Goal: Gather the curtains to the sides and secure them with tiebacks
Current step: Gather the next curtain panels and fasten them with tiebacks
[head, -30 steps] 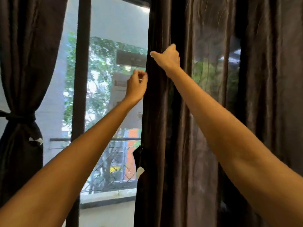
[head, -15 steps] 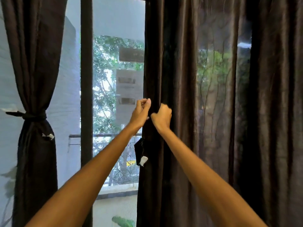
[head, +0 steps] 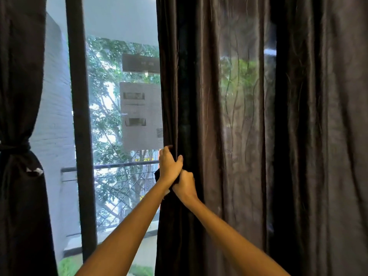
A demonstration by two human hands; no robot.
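While my left hand (head: 169, 166) and right hand (head: 184, 185) both clutched the dark satin right curtain (head: 229, 136) beside the black window post (head: 79, 116), bunching folds tightly seemed wise.

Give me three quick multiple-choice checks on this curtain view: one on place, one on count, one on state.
1. Where do both hands grip?
A. the right curtain's inner edge
B. the window frame
C. the left curtain

2. How many curtains are tied back already?
A. none
B. one
C. two

3. How does the right curtain hang?
A. bundled with a tieback
B. loose and spread
C. taken down

Answers:
1 A: the left hand and right hand clutch the right curtain at its edge by the glass.
2 B: only the left curtain is cinched by a tieback.
3 B: it falls straight, with no band seen round it.
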